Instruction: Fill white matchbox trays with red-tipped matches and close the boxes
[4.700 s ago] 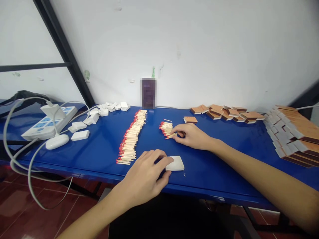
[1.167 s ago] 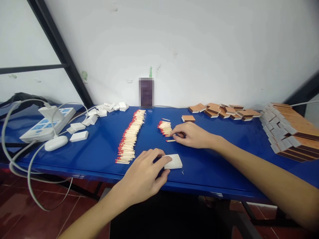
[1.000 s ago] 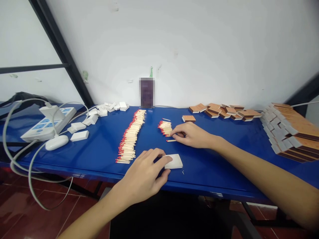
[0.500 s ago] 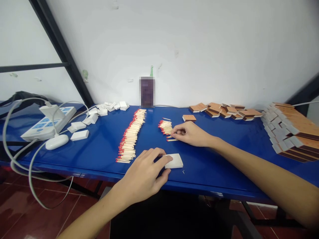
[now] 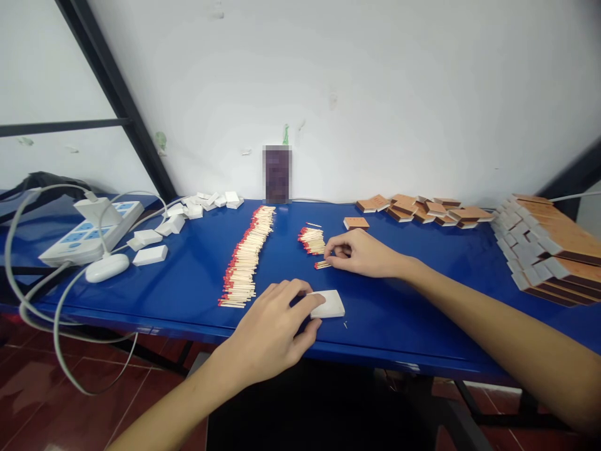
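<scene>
My left hand [image 5: 282, 319] is closed on the left end of a white matchbox tray [image 5: 332, 303], which lies near the table's front edge. Thumb and fingers grip its sides, and the fingers cover part of it. My right hand [image 5: 359, 252] rests on the table with its fingertips pinched over a few matches [image 5: 321, 265], red heads pointing left. Their other ends are hidden under the fingers. Just beyond lies a small pile of matches [image 5: 312, 240], with one loose match behind it. A long row of matches [image 5: 246, 258] lies to the left.
Several white trays [image 5: 150, 255] are scattered at the back left, near a power strip [image 5: 91, 235] with cables. One brown matchbox [image 5: 356, 223] lies behind my right hand. More matchboxes [image 5: 425, 210] lie along the wall, and a stack of matchboxes [image 5: 554, 244] stands far right.
My right fingertips have drawn a match toward me, away from the small pile, so it now lies against another match. My left hand and the tray have stayed still.
</scene>
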`<act>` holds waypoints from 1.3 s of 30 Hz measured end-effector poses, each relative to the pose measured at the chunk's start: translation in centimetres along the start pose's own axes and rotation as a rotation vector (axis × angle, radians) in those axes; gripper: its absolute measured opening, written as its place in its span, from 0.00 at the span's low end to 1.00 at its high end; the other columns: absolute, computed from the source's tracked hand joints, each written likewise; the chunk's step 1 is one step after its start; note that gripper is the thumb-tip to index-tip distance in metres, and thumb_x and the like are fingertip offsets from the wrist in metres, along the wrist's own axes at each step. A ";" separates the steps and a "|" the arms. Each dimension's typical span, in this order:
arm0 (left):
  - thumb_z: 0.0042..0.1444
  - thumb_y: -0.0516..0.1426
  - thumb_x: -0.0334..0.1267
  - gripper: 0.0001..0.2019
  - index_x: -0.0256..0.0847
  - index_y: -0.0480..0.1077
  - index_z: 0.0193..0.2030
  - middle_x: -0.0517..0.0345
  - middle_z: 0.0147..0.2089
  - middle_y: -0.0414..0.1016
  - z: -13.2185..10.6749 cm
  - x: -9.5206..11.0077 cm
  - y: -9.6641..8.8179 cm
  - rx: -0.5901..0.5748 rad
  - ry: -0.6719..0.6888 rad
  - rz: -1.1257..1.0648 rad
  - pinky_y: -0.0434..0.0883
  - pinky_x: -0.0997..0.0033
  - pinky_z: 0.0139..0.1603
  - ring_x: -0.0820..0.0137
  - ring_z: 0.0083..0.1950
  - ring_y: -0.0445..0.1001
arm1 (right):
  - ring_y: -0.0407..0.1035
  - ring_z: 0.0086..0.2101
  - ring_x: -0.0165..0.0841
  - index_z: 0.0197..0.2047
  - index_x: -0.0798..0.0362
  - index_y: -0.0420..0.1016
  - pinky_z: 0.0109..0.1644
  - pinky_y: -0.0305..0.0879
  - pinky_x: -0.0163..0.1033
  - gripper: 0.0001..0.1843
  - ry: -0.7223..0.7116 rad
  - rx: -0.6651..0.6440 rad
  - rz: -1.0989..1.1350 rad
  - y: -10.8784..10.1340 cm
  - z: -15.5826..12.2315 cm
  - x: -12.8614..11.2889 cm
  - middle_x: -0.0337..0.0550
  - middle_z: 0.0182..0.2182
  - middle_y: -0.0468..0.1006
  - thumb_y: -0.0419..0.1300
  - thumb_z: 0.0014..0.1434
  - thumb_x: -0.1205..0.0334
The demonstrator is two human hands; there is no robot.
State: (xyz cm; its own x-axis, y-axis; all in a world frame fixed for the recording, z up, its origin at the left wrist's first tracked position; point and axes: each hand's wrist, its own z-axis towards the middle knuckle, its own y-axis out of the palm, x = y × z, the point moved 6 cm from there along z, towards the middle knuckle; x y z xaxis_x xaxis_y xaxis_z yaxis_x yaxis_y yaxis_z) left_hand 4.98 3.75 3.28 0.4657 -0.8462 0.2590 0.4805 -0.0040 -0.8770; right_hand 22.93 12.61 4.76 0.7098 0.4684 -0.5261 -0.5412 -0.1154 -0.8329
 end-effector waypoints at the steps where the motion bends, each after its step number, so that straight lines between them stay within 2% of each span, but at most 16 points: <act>1: 0.68 0.53 0.33 0.11 0.42 0.66 0.55 0.51 0.54 0.67 0.0 0.0 0.0 0.001 0.000 0.001 0.69 0.54 0.50 0.58 0.49 0.70 | 0.55 0.22 0.26 0.32 0.55 0.77 0.28 0.52 0.35 0.09 0.004 -0.019 -0.011 0.0 0.0 0.0 0.33 0.19 0.63 0.60 0.56 0.58; 9: 0.68 0.53 0.33 0.11 0.42 0.66 0.55 0.52 0.53 0.67 0.0 0.0 -0.1 0.009 0.004 0.002 0.69 0.55 0.49 0.58 0.48 0.69 | 0.55 0.23 0.26 0.31 0.54 0.75 0.28 0.51 0.35 0.11 0.007 -0.091 -0.073 0.1 -0.1 -0.3 0.33 0.21 0.62 0.62 0.55 0.54; 18: 0.68 0.52 0.33 0.11 0.42 0.65 0.56 0.51 0.54 0.67 0.1 0.0 0.0 0.003 0.001 0.002 0.68 0.54 0.50 0.58 0.49 0.69 | 0.56 0.23 0.26 0.30 0.54 0.74 0.28 0.51 0.35 0.09 -0.028 -0.097 -0.083 0.3 -0.2 -0.6 0.33 0.21 0.63 0.62 0.54 0.56; 22: 0.68 0.53 0.33 0.11 0.43 0.65 0.56 0.52 0.54 0.67 0.0 0.1 0.0 0.007 0.001 -0.001 0.68 0.55 0.50 0.58 0.49 0.69 | 0.56 0.22 0.27 0.34 0.54 0.76 0.29 0.51 0.36 0.09 -0.020 -0.018 -0.067 0.0 -0.1 -0.1 0.33 0.20 0.63 0.59 0.57 0.58; 26: 0.68 0.53 0.33 0.11 0.43 0.65 0.56 0.52 0.54 0.67 -0.1 0.0 0.0 0.004 0.000 0.000 0.68 0.55 0.51 0.58 0.50 0.69 | 0.59 0.23 0.28 0.38 0.54 0.78 0.30 0.51 0.36 0.09 0.033 0.089 -0.157 -0.3 0.2 0.9 0.34 0.20 0.65 0.57 0.58 0.62; 31: 0.68 0.52 0.34 0.11 0.43 0.65 0.56 0.53 0.54 0.67 -0.1 -0.1 0.1 0.003 -0.004 0.000 0.68 0.54 0.52 0.59 0.50 0.69 | 0.60 0.23 0.28 0.39 0.54 0.79 0.30 0.50 0.36 0.10 0.015 0.077 -0.223 -0.1 0.5 1.3 0.35 0.20 0.67 0.57 0.60 0.62; 39: 0.68 0.52 0.34 0.11 0.43 0.65 0.56 0.52 0.53 0.67 0.0 0.0 0.0 -0.008 -0.001 0.004 0.69 0.55 0.50 0.58 0.49 0.70 | 0.59 0.22 0.28 0.36 0.54 0.75 0.30 0.52 0.35 0.08 -0.004 0.043 -0.205 0.1 0.3 1.0 0.34 0.21 0.65 0.55 0.60 0.62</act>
State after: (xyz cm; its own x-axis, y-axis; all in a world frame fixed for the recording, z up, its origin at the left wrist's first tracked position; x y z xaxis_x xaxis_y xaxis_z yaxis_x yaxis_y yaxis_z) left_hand 4.97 3.72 3.25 0.4689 -0.8454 0.2557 0.4726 -0.0044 -0.8812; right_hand 23.43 13.36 4.20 0.8051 0.4819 -0.3458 -0.4045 0.0197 -0.9143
